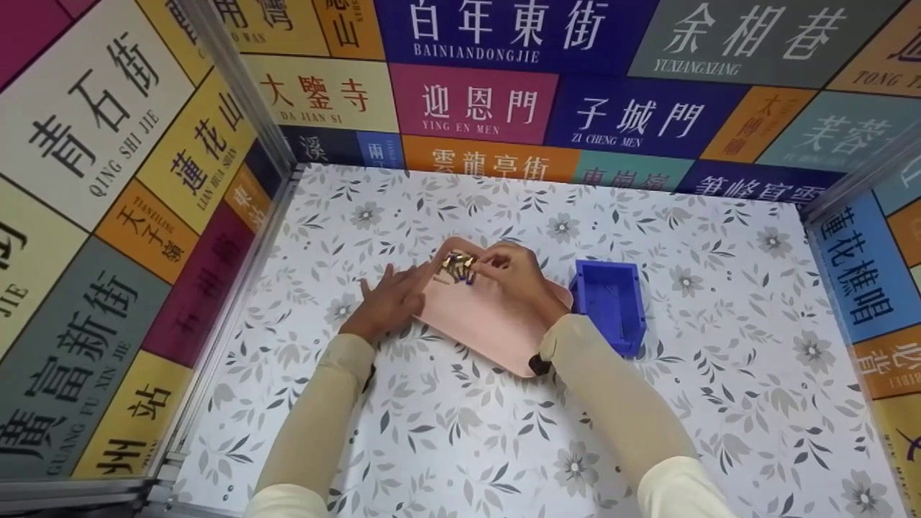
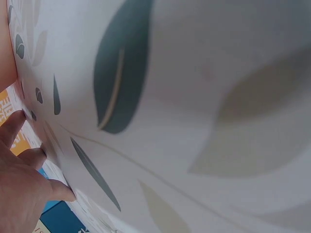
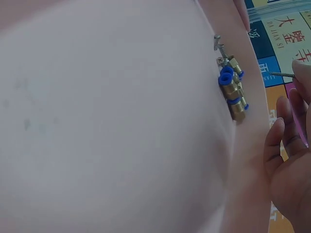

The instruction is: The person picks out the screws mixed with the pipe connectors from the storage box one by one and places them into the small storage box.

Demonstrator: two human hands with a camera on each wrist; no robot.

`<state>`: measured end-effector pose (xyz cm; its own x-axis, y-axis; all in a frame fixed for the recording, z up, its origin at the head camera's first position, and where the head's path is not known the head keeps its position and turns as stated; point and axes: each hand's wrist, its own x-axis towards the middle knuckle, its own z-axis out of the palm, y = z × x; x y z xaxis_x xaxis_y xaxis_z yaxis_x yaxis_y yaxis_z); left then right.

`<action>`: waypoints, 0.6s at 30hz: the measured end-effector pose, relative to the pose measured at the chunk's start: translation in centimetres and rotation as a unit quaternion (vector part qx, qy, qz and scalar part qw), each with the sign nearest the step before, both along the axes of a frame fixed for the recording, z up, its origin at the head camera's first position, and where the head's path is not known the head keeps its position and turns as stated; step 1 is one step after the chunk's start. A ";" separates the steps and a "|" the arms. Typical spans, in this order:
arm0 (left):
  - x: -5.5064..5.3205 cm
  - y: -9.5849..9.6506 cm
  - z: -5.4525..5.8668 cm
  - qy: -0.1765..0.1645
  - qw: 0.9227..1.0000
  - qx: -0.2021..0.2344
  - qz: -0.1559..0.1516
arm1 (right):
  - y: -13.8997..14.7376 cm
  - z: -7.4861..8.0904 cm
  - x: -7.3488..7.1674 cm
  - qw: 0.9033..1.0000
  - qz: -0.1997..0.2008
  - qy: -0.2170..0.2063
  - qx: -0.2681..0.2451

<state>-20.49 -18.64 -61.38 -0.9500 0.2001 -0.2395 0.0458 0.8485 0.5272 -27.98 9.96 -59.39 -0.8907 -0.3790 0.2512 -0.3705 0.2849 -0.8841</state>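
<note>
A pink tray (image 1: 475, 324) lies tilted across the patterned table. Near its far left corner is a small pile of brass fittings (image 1: 458, 266) with blue rings, and some screws (image 3: 221, 47) lie among them in the right wrist view. My right hand (image 1: 514, 270) is over the tray just right of the pile. Between its fingertips it pinches a thin threaded screw (image 3: 283, 74). At the tray's left edge my left hand (image 1: 392, 298) rests with spread fingers; the left wrist view shows its fingers (image 2: 60, 190) against the tabletop.
A blue plastic bin (image 1: 610, 291) stands right of the tray, close to the right forearm. Walls with street-name panels (image 1: 475, 101) enclose the table at the back, left and right. A metal frame rail (image 1: 237, 237) runs along the left side.
</note>
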 end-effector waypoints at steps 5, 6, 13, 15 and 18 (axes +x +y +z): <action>0.1 -0.1 -0.2 0.004 1.000 0.004 0.001 | 0.6 0.5 0.2 1.000 -0.017 0.010 -0.008; 0.1 -0.1 -0.2 0.005 1.000 0.006 0.000 | 0.8 0.6 0.2 1.000 -0.019 0.012 -0.011; 0.3 -0.1 0.0 0.005 1.000 0.013 0.002 | 1.6 1.5 0.6 0.999 -0.036 0.007 -0.033; 0.3 -0.1 0.1 0.003 1.000 0.015 0.003 | 1.9 1.8 0.8 0.998 -0.046 0.005 -0.030; 0.3 0.0 0.2 0.002 1.000 0.014 0.002 | 2.3 2.5 1.3 0.998 -0.058 0.009 -0.032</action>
